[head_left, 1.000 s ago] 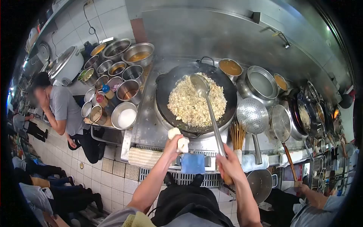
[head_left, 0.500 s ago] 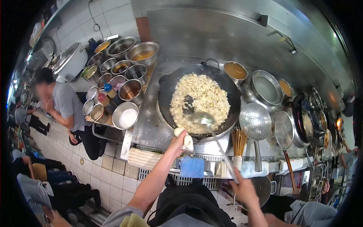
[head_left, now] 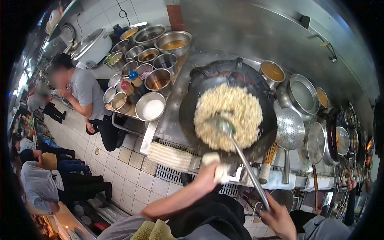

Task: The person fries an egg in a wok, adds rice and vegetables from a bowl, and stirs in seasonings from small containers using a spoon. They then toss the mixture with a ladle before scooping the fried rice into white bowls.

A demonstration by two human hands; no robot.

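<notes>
My left hand point(head_left: 207, 178) is closed round a pale folded cloth point(head_left: 218, 166) at the near edge of a black wok point(head_left: 188, 120); the cloth hides the wok's handle, if one is there. Fried rice point(head_left: 244, 108) fills the middle of the wok, somewhat blurred. In my right hand point(head_left: 278, 216), at the lower right, is the long handle of a metal ladle point(head_left: 222, 126). Its bowl rests in or just over the rice, left of centre. The wok is tilted towards me, its far side raised off the burner.
Metal bowls of sauces and a bowl of white powder point(head_left: 153, 109) stand at the left. To the right are a perforated skimmer point(head_left: 290, 128), a mesh strainer point(head_left: 316, 142) and a bamboo brush point(head_left: 270, 160). A seated person point(head_left: 88, 92) is beyond the left counter.
The wok has tilted and come nearer, baring the burner behind it. Both hands have moved down and right in view, with cloth and ladle. The camera view has shifted too.
</notes>
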